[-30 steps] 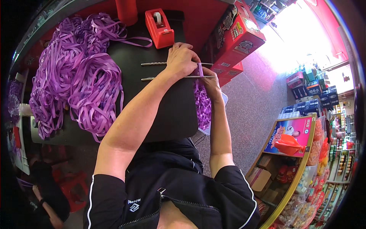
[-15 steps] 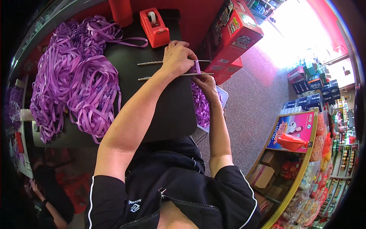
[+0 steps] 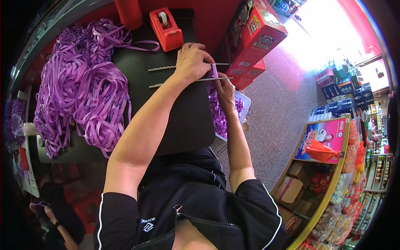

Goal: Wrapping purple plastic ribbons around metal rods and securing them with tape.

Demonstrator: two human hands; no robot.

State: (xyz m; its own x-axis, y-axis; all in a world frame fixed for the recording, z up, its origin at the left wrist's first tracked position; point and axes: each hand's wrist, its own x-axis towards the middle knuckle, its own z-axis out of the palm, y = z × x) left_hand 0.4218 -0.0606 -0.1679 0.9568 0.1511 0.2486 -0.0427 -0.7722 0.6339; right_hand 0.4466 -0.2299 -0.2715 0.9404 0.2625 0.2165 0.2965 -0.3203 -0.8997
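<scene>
Two thin metal rods [image 3: 164,68] lie side by side across the black tabletop [image 3: 175,121] and reach past its right edge. A strip of purple ribbon [image 3: 215,71] spans both rods near their right ends. My left hand [image 3: 192,61] lies over the rods, thumb and forefinger closed at the ribbon's upper part. Beneath the lower rod, my right hand [image 3: 226,92] has its fingers closed by the ribbon's lower part; its fingertips are partly hidden. A big tangled heap of knotted purple ribbon [image 3: 102,96] covers the table's left side.
A red tape dispenser [image 3: 166,32] and a red cylinder [image 3: 128,14] stand at the back. Red cartons [image 3: 260,35] stack beyond the right edge. Below my right hand sits a white bin [image 3: 246,109] of purple ribbon. Another person's hand [image 3: 51,214] shows lower left; a display case [image 3: 316,175] stands right.
My right hand has turned more upright and its fingers have risen to the lower rod. My left hand has barely moved. At lower left, the other person's hands have shifted.
</scene>
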